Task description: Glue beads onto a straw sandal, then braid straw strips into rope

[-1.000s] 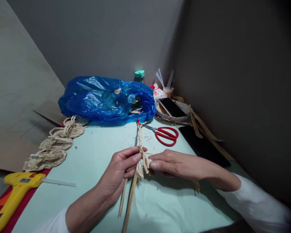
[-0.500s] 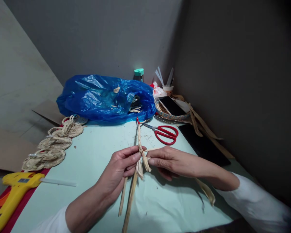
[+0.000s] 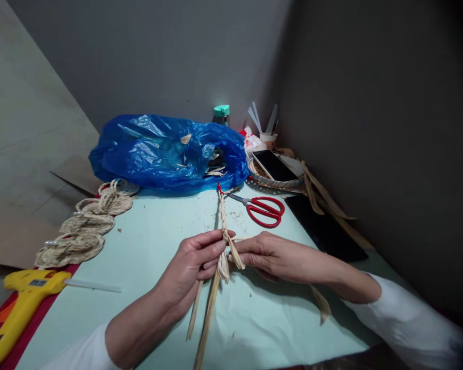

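A pale braid [image 3: 224, 213] of dried husk-like strips runs up to a red tie [image 3: 219, 189] near the blue bag. My left hand [image 3: 195, 262] pinches the braid's lower end between thumb and fingers. Loose strips [image 3: 206, 324] hang below that grip toward the front edge. Just to the right, my right hand [image 3: 264, 254] is closed on a strip of the same husk, whose tail [image 3: 322, 306] shows below the wrist. Its fingertips are partly hidden behind a loose strip. Beyond the hands lie red-handled scissors [image 3: 266, 211].
Behind is a blue plastic bag [image 3: 150, 154] with husk inside. At left, several braided pieces [image 3: 71, 250] and a yellow glue gun [image 3: 31, 290]. At right, a basket [image 3: 272, 182] holding a phone [image 3: 274, 165], a black tablet-like slab [image 3: 324, 228] and husk strips [image 3: 327, 192] by the wall.
My right hand's fingers have moved slightly left, closer to the braid, and the strip's tail has drawn up and left. My left hand keeps its pinch.
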### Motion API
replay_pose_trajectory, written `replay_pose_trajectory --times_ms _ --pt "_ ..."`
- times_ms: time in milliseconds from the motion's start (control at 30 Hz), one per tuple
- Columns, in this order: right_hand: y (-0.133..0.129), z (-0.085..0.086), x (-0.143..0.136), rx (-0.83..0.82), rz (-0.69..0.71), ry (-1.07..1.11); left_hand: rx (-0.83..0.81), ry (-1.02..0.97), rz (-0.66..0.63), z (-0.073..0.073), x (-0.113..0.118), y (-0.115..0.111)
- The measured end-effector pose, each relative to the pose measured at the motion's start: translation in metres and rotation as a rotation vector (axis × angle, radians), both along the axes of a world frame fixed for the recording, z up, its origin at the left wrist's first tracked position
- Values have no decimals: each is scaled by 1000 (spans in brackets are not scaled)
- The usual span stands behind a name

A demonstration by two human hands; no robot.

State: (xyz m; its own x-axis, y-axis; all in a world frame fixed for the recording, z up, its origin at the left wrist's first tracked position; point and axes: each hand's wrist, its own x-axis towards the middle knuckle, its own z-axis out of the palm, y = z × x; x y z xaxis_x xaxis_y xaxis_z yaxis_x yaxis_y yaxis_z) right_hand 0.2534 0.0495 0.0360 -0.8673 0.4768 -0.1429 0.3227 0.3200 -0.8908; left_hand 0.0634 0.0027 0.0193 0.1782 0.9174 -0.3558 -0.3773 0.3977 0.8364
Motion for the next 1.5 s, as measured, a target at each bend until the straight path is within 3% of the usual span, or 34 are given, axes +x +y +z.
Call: replay_pose_trajectory --times_ms 167,367,567,700,867,933,1100,1167,1500 --pt "0 -4 -1 -43 -110 52 22 -19 -19 -2 -2 0" --pt "2 -10 -2 -85 -110 98 29 -5 -15 -1 0 -2" --pt "-2 -11 -5 59 -170 -7 7 10 2 2 3 -3" --pt "-5 -9 -7 -42 -205 72 32 24 -16 0 1 -2" --pt "-6 -6 -7 -158 -383 172 78 86 -61 -2 1 -2" --pt "-7 -6 -7 -77 -391 166 69 97 -63 -1 3 -4" --pt "-12 -6 -12 413 -428 93 53 103 -19 2 5 -6" --pt "-16 -7 -13 517 -465 54 52 109 -10 2 5 -5" --pt "-18 -9 -16 513 -472 -33 61 149 18 -2 6 -8"
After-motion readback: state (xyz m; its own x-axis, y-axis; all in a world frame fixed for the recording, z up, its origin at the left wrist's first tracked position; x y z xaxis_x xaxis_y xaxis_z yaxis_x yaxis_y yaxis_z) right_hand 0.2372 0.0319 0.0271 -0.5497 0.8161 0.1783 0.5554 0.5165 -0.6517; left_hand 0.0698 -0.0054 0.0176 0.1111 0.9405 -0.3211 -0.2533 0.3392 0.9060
